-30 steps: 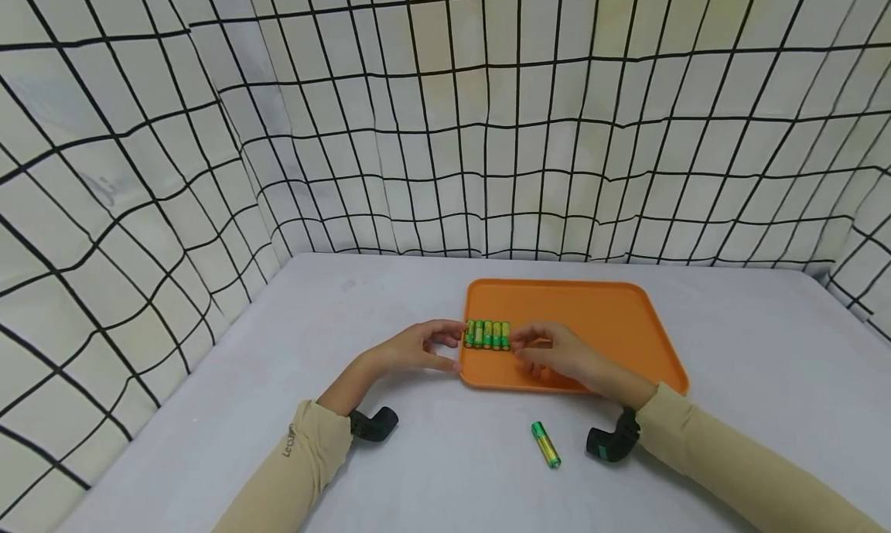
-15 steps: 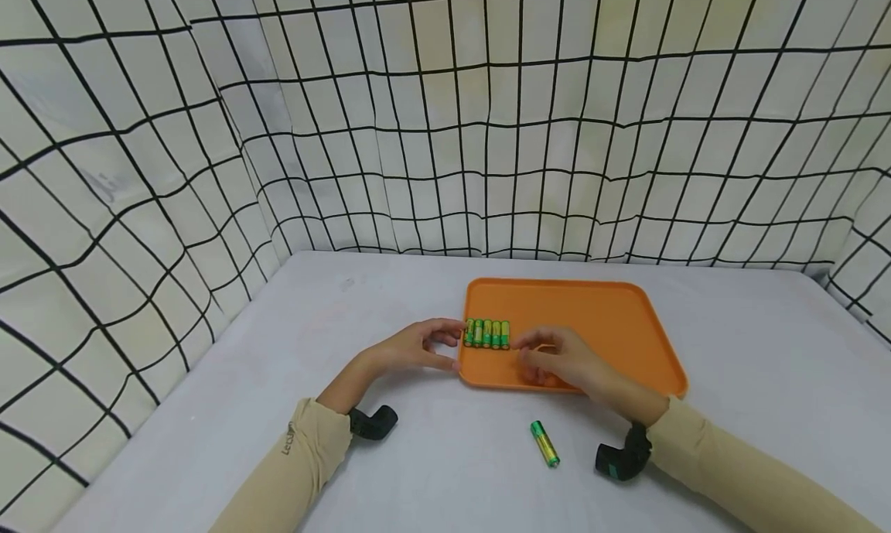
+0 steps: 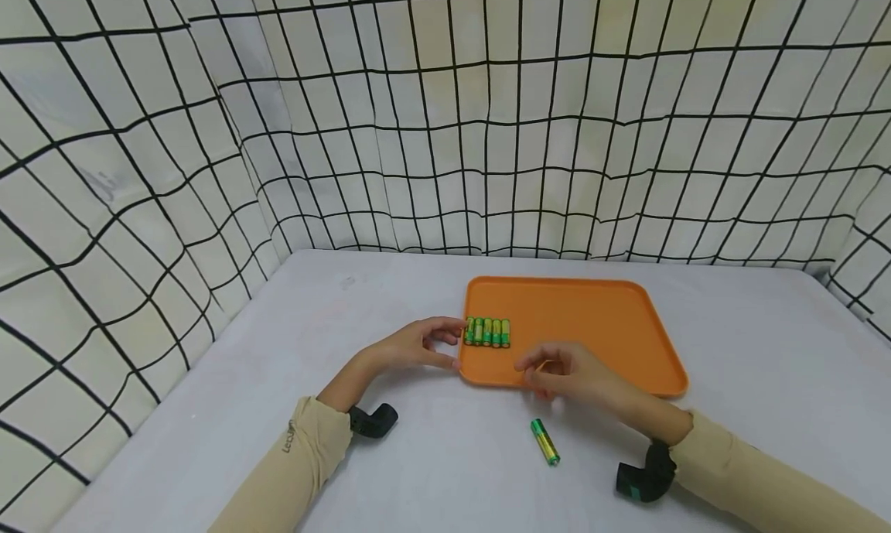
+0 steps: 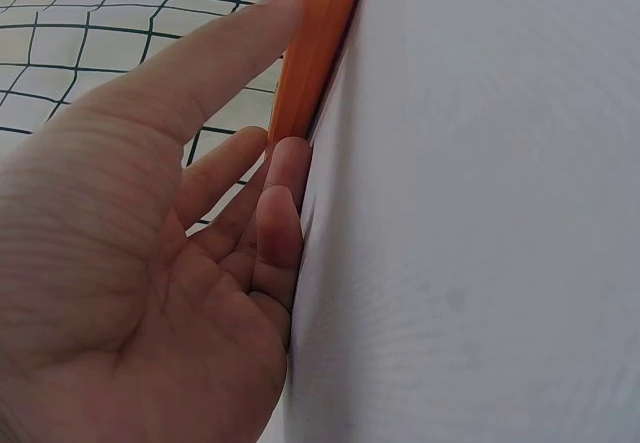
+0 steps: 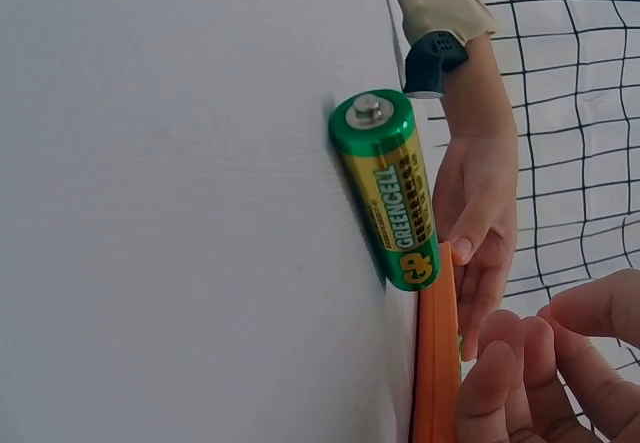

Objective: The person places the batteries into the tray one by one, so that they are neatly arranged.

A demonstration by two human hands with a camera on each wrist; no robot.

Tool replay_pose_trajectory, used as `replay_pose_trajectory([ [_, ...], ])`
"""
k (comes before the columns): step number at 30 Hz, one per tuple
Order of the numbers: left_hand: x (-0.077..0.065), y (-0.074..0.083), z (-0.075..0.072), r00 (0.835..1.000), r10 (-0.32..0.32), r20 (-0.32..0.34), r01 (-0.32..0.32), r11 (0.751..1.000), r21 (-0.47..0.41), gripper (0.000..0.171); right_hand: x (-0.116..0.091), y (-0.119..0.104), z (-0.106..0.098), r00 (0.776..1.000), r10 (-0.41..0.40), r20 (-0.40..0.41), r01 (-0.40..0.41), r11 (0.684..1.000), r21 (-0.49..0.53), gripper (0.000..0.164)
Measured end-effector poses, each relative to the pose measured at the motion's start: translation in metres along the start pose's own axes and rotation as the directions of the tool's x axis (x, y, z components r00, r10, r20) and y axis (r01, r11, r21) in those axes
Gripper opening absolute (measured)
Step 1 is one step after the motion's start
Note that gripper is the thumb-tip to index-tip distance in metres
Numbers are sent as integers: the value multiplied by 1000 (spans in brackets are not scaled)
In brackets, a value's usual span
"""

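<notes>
Several green-and-yellow batteries (image 3: 487,333) lie side by side in a row at the left end of an orange tray (image 3: 585,316). My left hand (image 3: 421,343) rests at the tray's left edge, its thumb and fingertips against the rim; the left wrist view shows the same loose fingers beside the orange side wall (image 4: 318,53). Over the tray's front edge hovers my right hand (image 3: 567,372), fingers loosely bent and holding nothing. One more battery (image 3: 545,442) lies on the table in front of the tray, below my right hand; in the right wrist view this battery (image 5: 388,191) shows GP Greencell lettering.
A white-covered table (image 3: 431,471) carries everything. Behind it and along the left hangs a black net (image 3: 515,131) before white walls. Each wrist wears a black camera mount, the left mount (image 3: 373,421) and the right mount (image 3: 646,473).
My right hand has drawn back from the row of batteries toward the tray's front edge, nearer the loose battery. The left hand and the batteries have stayed in place.
</notes>
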State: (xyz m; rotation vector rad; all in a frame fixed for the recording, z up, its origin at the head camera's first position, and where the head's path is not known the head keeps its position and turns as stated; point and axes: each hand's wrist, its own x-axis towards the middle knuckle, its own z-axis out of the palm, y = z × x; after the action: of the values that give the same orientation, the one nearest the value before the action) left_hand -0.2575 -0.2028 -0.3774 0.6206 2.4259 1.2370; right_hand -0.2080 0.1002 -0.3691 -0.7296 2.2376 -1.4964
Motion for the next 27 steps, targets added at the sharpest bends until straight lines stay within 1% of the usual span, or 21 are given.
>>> replay_pose_trajectory([
  [5,-1,0,-1,1000,0,-1,0,1000,7,67,-8,1,-1,997,-20,75,19,1000,14,22],
  [11,0,-2,-1,1000,1,1,-1,1000,12,67,-16,4,-3,984,-53,168,52,999,12,25],
  [16,0,-2,-1,1000,7,-2,-7,1000,12,68,-22,5,-4,979,-67,193,64,998,21,27],
  [19,-1,-1,-2,1000,9,-2,-9,1000,10,68,-25,5,-3,979,-50,197,48,999,15,27],
  [23,-1,-1,-1,1000,13,3,-13,1000,11,67,-28,7,-2,977,-42,208,47,999,-19,28],
  [27,0,-1,0,1000,21,6,-22,1000,12,66,-31,10,-1,965,-95,246,113,992,-60,28],
])
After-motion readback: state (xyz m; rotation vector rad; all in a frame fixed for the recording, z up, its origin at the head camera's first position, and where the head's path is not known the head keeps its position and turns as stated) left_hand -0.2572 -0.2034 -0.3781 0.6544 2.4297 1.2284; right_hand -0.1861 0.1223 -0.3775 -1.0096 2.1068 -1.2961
